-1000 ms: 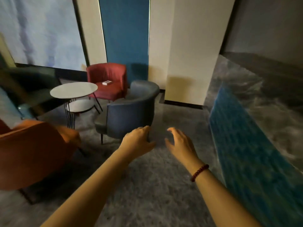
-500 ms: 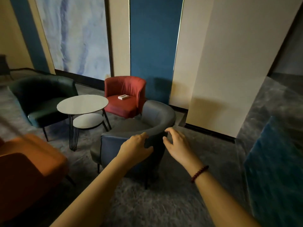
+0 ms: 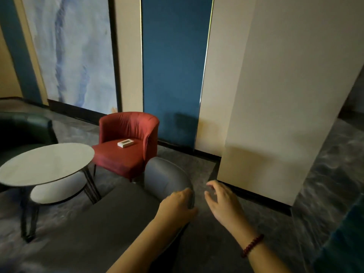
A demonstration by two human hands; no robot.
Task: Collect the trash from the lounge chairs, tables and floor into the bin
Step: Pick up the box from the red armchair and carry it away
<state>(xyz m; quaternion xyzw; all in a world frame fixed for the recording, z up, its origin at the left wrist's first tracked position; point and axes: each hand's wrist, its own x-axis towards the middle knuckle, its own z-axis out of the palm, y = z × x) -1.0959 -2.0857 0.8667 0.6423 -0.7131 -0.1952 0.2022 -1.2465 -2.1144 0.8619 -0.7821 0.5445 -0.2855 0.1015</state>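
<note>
A small white box [image 3: 125, 143] lies on the seat of a red lounge chair [image 3: 126, 142] against the far wall. My left hand [image 3: 176, 206] hovers over the back rim of a grey-blue chair [image 3: 163, 178] just below me, its fingers loosely curled and holding nothing. To its right, my right hand [image 3: 222, 201], with a red bead bracelet on its wrist, is spread open over the floor beside that chair. No bin is in sight.
A round white table [image 3: 45, 164] with a lower shelf stands at left on black wire legs. A dark green chair [image 3: 23, 129] sits behind it. A cream pillar [image 3: 275, 134] rises at right, and a blue rug edge [image 3: 342, 243] shows at lower right.
I have moved forward to the grey-blue chair, which now lies right under my hands. The red chair and its box are nearer. The orange chair has left the view.
</note>
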